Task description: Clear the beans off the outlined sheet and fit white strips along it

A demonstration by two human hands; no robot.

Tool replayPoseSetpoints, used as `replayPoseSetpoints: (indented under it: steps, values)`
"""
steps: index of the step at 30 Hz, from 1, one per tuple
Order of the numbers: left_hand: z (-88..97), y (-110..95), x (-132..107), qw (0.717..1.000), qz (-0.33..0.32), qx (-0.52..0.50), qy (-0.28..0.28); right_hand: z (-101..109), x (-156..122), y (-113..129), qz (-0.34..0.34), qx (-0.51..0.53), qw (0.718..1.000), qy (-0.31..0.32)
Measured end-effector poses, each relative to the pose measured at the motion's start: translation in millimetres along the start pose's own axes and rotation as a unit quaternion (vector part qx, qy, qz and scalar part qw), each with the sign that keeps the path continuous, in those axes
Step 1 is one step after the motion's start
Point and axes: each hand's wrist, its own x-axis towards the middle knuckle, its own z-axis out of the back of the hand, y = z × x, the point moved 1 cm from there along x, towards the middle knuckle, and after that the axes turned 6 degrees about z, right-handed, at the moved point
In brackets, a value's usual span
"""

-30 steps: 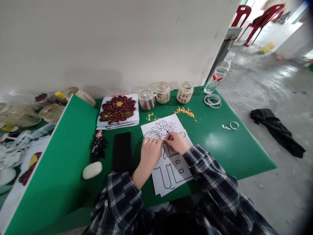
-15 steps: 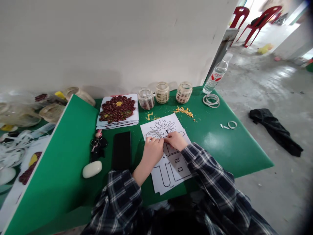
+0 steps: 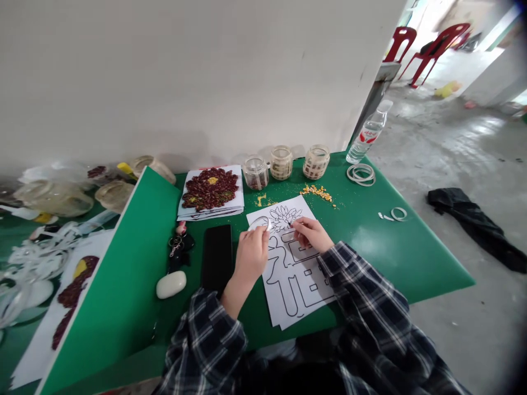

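My left hand [image 3: 253, 251] is closed on a roll of white tape [image 3: 259, 221], its ring tilted above the upper left of the paper. Just right of it, my right hand [image 3: 312, 234] is pinched over the lower edge of the flower drawing; whatever its fingertips hold is too small to make out. A gap separates the two hands. Beneath them lie printed sheets [image 3: 284, 291] with a line-drawn flower [image 3: 284, 216] at the top and outlined characters lower down. Parts of the characters are hidden by the right hand and sleeve.
Three glass jars [image 3: 281, 163] stand along the wall, with yellow corn kernels [image 3: 317, 193] before them. Left are a bean-flower picture [image 3: 211, 189], a phone [image 3: 217, 255], keys [image 3: 177, 241] and a white case [image 3: 171, 285]. Tape rings [image 3: 361, 174] and a water bottle [image 3: 369, 131] stand right. A green divider [image 3: 119, 274] rises left.
My hands were together at the tape roll and have come apart, the right moving rightward. The left hand has risen slightly with the roll. The whole view has shifted a little.
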Motion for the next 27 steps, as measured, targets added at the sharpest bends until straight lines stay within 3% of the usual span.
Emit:
replayPoseSetpoints:
  steps: [5, 14, 20, 24, 27]
  values:
    - [-5.9, -10, -5, 0.997, -0.024, -0.035, 0.067, -16, -10, 12, 0.087, -0.055, 0.995, 0.017]
    - [-11.0, -12, -7, 0.993, -0.080, -0.006, 0.081, -16, -11, 14, 0.095, -0.081, 0.992, -0.019]
    - [-18.1, -8, -6, 0.997, -0.063, 0.049, 0.024, -8, -13, 19, 0.143, -0.150, 0.978, -0.002]
    - [-18.2, -8, -6, 0.996, -0.059, 0.060, -0.031, 10, -18, 25, 0.158, -0.184, 0.969, -0.052]
    - [-15.4, -9, -6, 0.996, -0.052, 0.060, -0.036, 28, -23, 21, 0.144, -0.190, 0.965, -0.110]
